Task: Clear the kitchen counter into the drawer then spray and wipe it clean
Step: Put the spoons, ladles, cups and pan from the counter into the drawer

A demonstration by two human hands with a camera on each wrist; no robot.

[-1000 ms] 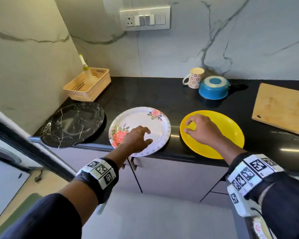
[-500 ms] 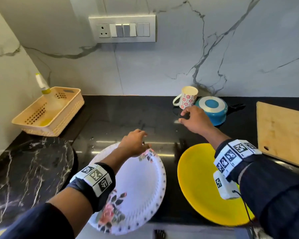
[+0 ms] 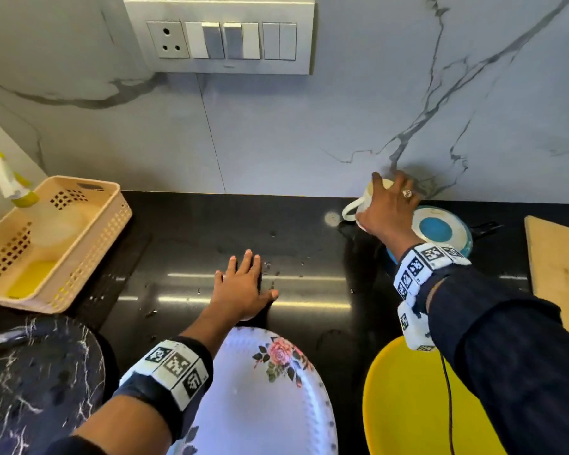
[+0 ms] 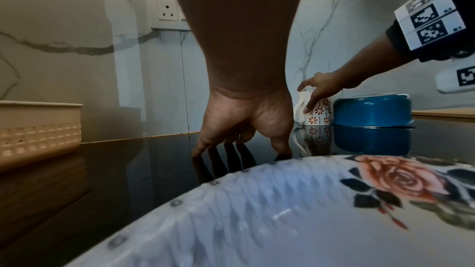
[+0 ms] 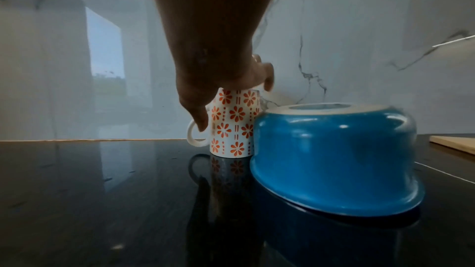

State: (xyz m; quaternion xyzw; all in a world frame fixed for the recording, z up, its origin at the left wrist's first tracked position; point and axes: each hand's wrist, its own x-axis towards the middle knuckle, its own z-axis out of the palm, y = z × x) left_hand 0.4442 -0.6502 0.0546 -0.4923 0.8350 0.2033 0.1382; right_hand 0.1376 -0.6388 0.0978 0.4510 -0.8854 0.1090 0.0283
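A white mug (image 3: 368, 195) (image 5: 235, 127) with orange flowers stands at the back of the black counter (image 3: 194, 231), touching an upturned blue pot (image 3: 440, 229) (image 5: 334, 155). My right hand (image 3: 386, 200) (image 5: 226, 80) grips the mug from above, thumb down the side by the handle, fingers curled over the far rim. My left hand (image 3: 243, 284) (image 4: 244, 125) rests open, fingertips on the bare counter just beyond the floral plate (image 3: 263, 389) (image 4: 282, 220). A yellow plate (image 3: 408, 405) lies under my right forearm.
A beige basket (image 3: 112, 224) holding a spray bottle (image 3: 10, 182) sits at the back left. A black marbled plate (image 3: 30, 382) lies front left. A wooden cutting board (image 3: 559, 274) lies at the right edge. The marble wall rises directly behind the mug.
My right hand went from the yellow plate to the back and took hold of the mug. My left hand slid off the floral plate onto the counter. My view came closer.
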